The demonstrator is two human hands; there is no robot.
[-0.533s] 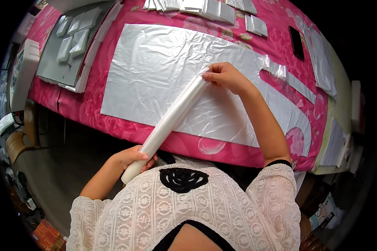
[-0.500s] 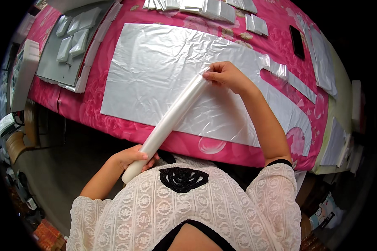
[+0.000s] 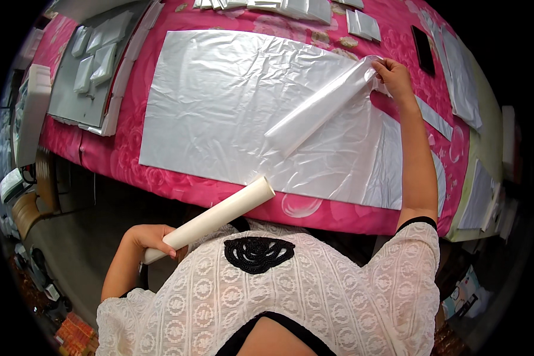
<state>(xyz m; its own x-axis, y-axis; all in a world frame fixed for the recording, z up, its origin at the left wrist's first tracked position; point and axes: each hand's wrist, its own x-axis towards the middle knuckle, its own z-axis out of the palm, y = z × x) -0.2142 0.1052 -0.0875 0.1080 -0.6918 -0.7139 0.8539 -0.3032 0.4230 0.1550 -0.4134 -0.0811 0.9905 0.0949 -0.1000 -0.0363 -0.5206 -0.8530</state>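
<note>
Near my waist, my left hand (image 3: 152,238) is wrapped round the lower end of a bare off-white tube (image 3: 219,215). The tube tilts up to the right, its hollow far end near the table's front edge. My right hand (image 3: 396,78) pinches the upper right end of a rolled plastic bag (image 3: 323,105), a loose sleeve of shiny film. That roll lies slantwise over a stack of flat white plastic bags (image 3: 202,101) with cut-out handles at the right. Tube and roll are apart.
A pink flowered cloth (image 3: 124,155) covers the table. Folded bag packets (image 3: 363,25) and a black phone (image 3: 422,50) lie at the far side. On the left is a grey board (image 3: 65,101) bearing several small packets. More white bags (image 3: 460,83) lie at the right edge.
The tube has come out of the rolled plastic bag and moved down left with my left hand. My right hand has carried the roll up and right, leaving it on the stack.
</note>
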